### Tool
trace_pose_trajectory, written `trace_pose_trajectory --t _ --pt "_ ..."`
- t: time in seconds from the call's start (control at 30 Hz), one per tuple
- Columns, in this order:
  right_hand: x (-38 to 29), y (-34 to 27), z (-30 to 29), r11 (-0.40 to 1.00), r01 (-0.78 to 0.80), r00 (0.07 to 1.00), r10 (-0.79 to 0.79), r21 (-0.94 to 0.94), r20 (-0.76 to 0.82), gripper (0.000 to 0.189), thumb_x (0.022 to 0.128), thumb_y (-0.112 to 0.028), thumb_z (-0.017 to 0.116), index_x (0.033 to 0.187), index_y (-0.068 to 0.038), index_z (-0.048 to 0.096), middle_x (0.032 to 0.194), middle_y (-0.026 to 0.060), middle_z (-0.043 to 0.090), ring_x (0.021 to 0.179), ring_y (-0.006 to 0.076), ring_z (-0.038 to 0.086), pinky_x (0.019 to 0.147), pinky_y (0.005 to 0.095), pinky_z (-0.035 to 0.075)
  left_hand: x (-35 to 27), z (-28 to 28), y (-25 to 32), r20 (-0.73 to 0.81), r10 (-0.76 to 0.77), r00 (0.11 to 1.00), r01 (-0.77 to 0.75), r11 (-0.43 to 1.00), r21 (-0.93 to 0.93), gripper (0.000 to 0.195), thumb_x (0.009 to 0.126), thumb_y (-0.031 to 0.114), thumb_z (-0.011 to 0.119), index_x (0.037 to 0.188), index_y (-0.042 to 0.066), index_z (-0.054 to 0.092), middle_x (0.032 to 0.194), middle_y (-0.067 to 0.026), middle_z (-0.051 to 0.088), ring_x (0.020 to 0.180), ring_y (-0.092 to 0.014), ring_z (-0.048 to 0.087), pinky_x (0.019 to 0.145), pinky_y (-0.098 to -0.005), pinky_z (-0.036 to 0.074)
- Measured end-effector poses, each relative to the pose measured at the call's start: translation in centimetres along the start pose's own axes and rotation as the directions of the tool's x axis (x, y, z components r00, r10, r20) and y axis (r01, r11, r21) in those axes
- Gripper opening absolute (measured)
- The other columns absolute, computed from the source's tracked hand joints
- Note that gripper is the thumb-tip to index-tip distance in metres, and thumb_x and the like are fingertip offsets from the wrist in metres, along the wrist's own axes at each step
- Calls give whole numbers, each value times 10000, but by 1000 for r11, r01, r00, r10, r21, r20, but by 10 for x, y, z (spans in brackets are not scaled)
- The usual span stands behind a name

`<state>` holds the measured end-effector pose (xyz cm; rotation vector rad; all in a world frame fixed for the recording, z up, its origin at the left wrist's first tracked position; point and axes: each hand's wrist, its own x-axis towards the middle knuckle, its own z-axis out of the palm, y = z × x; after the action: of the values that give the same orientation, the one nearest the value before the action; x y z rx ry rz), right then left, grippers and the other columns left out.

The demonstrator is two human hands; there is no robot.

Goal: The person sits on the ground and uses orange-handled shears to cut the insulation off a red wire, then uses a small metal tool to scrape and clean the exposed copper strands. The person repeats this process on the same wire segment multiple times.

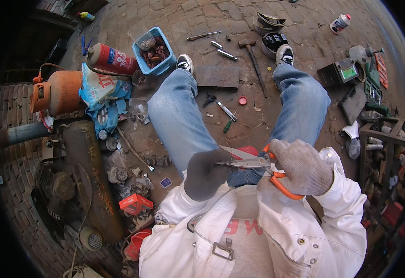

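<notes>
My right hand (pixel 301 166), in a light knit glove, grips orange-handled scissors (pixel 254 161) over my lap. Their blades are apart and point left, towards my left hand (pixel 207 173) in a dark, soiled glove. The blade tips reach the fingers of the left glove; whether they touch it I cannot tell. Fine wire or thread shows near the tips, and the left fingertips are hard to make out. Behind the blades, a red object lies between my thighs. On the ground between my legs are a green-handled screwdriver (pixel 228 125), a red cap (pixel 242 100) and a metal plate (pixel 217 76).
A hammer (pixel 254 66) lies near my right foot. At left are a blue basin (pixel 170 60) of scrap, a fire extinguisher (pixel 119 60), an orange gas cylinder (pixel 67 91) and a rusty cylinder (pixel 91 180). A metal rack (pixel 390 135) and a black battery-like box (pixel 332 74) stand at right.
</notes>
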<state>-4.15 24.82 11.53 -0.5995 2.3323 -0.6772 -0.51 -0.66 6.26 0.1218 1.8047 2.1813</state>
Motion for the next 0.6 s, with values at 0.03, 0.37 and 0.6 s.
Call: trace_pose_trajectory --t 0.03,0.37,0.6 --pt "0 0 0 999 -17 1000 16 29 25 456 805 -380 726 1011 -23 532 780 190 643 743 405 642 683 463 499 0 0 -1 -19 -23 1000 23 1000 15 162 892 84 564 917 -38 667 800 -71 673 693 -105 575 624 -270 469" --pt "18 31 16 906 -149 955 235 397 -180 394 871 -338 699 968 -3 516 716 142 621 670 312 649 631 403 500 -8 2 -1 29 -60 998 64 985 -162 93 838 42 566 843 -26 629 774 -76 652 695 -149 594 629 -277 479" --pt "34 8 26 736 329 917 -98 592 -388 226 830 -126 741 984 4 639 846 50 629 766 130 607 704 273 492 3 7 5 167 -216 962 263 895 -359 159 886 134 602 932 -15 636 847 -61 660 754 -106 577 670 -245 458"
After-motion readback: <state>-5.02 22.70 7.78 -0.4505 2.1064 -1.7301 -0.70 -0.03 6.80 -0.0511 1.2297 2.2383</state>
